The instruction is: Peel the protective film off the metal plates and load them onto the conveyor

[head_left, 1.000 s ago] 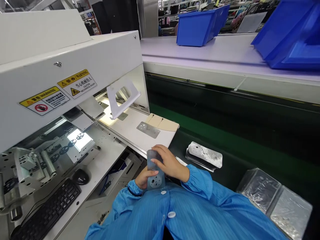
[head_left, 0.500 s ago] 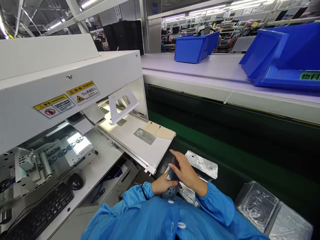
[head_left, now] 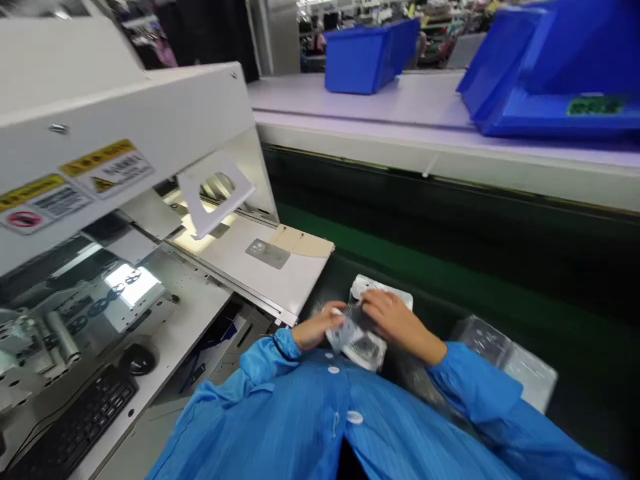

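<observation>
My left hand (head_left: 319, 327) is closed, thumb and fingers pinching the edge of a thin phone back panel (head_left: 343, 335), which is pale, glossy and smeared by motion. Close by on the right, my right hand (head_left: 393, 319) has its fingers bent together at a dark see-through film (head_left: 364, 317); blur hides where film and panel meet. Below and behind the hands lie silvery wrapped panels, a nearer one (head_left: 369, 353) and a farther one (head_left: 400, 295) partly covered by my right hand.
To the left stands a white machine (head_left: 200, 113) with a tray (head_left: 305, 277) carrying a grey camera-holed panel (head_left: 267, 253). A mouse (head_left: 137, 360) and keyboard (head_left: 95, 417) are lower left. Wrapped stacks (head_left: 530, 373) lie right on the dark belt (head_left: 450, 260). Blue bins (head_left: 353, 60) stand on the shelf (head_left: 295, 100).
The panel has swung from upright to a flatter tilt. My right hand has moved right, away from its face, with a dark film now at its fingers. The view has shifted down.
</observation>
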### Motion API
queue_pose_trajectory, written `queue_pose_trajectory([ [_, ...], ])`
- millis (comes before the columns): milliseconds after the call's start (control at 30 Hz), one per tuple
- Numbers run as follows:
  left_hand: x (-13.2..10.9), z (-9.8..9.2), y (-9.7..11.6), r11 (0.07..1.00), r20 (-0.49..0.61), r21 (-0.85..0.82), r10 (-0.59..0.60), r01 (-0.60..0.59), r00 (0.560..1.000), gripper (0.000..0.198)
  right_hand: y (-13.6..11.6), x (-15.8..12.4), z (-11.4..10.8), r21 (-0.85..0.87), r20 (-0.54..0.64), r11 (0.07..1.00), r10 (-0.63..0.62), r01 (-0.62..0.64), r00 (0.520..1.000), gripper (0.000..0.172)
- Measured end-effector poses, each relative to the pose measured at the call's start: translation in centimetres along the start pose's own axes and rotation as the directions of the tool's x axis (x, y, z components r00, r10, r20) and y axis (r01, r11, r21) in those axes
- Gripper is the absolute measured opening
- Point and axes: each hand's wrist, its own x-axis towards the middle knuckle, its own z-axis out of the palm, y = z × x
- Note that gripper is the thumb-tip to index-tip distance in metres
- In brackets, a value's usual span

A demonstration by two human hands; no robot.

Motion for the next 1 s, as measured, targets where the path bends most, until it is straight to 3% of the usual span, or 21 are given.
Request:
queue_pose_trajectory([
  [33, -0.6, -0.4, 0.3, 0.997, -0.061, -0.036, 0.061, -0.063, 0.996, 0.05, 1.1, -0.6, -0.4, 0.009, 0.013, 0.991, 0.132, -0.132, 0.991, 0.032],
  [67, -1.1, -0.8, 0.6, 0.993, -0.097, -0.058, 0.094, -0.1, 0.991, 0.049, 2.3, -1.3, -0.8, -0.002, -0.012, 0.949, 0.314, -0.314, 0.949, 0.034],
  [133, -2.0, -1.7, 0.9, 0.989, -0.139, -0.045, 0.135, -0.142, 0.981, 0.046, 4.8, -2.8, -1.3, -0.009, -0.103, 0.77, 0.633, -0.637, 0.767, 0.038],
  [167, -2.3, -2.0, 0.8, 0.991, -0.154, -0.03, 0.121, -0.127, 0.981, 0.046, 5.9, -3.4, -1.4, 0.009, -0.123, 0.69, 0.719, -0.723, 0.684, 0.041],
  [233, -2.8, -2.2, 0.4, 0.997, -0.17, -0.011, 0.073, -0.076, 0.983, 0.045, 7.4, -4.0, -0.9, 0.025, -0.072, 0.615, 0.787, -0.788, 0.612, 0.046],
  [400, -3.3, -0.8, -1.5, 1.0, -0.161, -0.01, -0.004, 0.003, 0.987, 0.042, 7.5, -3.1, 2.6, 0.018, 0.197, 0.689, 0.708, -0.724, 0.679, 0.049],
  [533, -3.3, -0.4, -2.2, 1.0, -0.135, 0.024, -0.004, 0.007, 0.991, 0.038, 7.1, -2.2, 5.5, 0.001, 0.34, 0.722, 0.651, -0.692, 0.679, 0.052],
  [700, -3.7, -0.9, -2.8, 0.999, -0.142, 0.035, -0.004, 0.009, 0.99, 0.036, 7.6, -2.0, 6.4, -0.023, 0.372, 0.728, 0.643, -0.685, 0.67, 0.046],
  [800, -4.0, -1.4, -3.4, 0.998, -0.142, 0.063, -0.007, 0.016, 0.99, 0.035, 6.9, -2.0, 6.0, -0.036, 0.323, 0.736, 0.649, -0.676, 0.689, 0.047],
  [900, -4.3, -2.2, -4.3, 0.995, -0.199, 0.095, -0.023, 0.042, 0.98, 0.035, 4.4, -2.2, 6.3, -0.029, 0.244, 0.752, 0.644, -0.659, 0.724, 0.044],
  [1000, -4.2, -3.2, -5.4, 0.988, -0.29, 0.104, -0.08, 0.114, 0.954, 0.036, 0.4, -2.5, 8.2, 0.007, 0.278, 0.771, 0.61, -0.637, 0.742, 0.036],
])
